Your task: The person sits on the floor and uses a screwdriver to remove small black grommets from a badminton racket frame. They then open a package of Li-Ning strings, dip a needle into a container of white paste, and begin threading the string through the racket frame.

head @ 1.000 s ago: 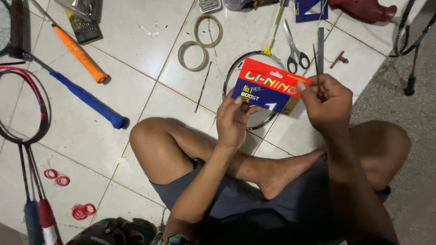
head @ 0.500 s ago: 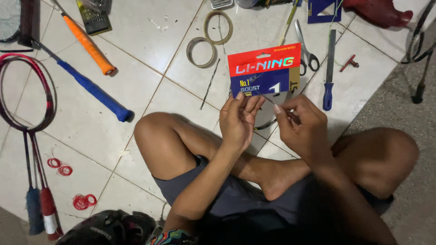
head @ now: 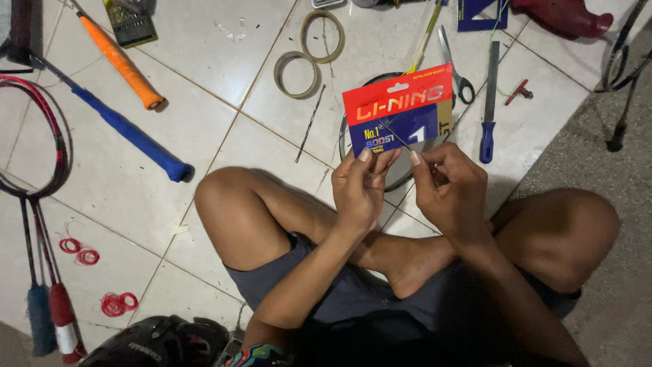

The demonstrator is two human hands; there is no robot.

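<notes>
Pkt (head: 397, 109) flat card, red/blue | L hand (head: 360, 190) + R hand (head: 451, 194) pinching

Soft, even indoor light falls from above, bright on the pale tiled floor (head: 204, 122) at the top and middle and dimmer toward the lower corners. Shadows are faint and short; the blue-wrapped racket handle (head: 129, 132) casts only a thin dark edge. The glossy red and blue cardboard packet (head: 397, 109) catches no hard glare. Focus is fairly sharp at the centre, with slight softness and compression grain overall. The dark shorts (head: 353, 299) lose detail in shade.
</notes>
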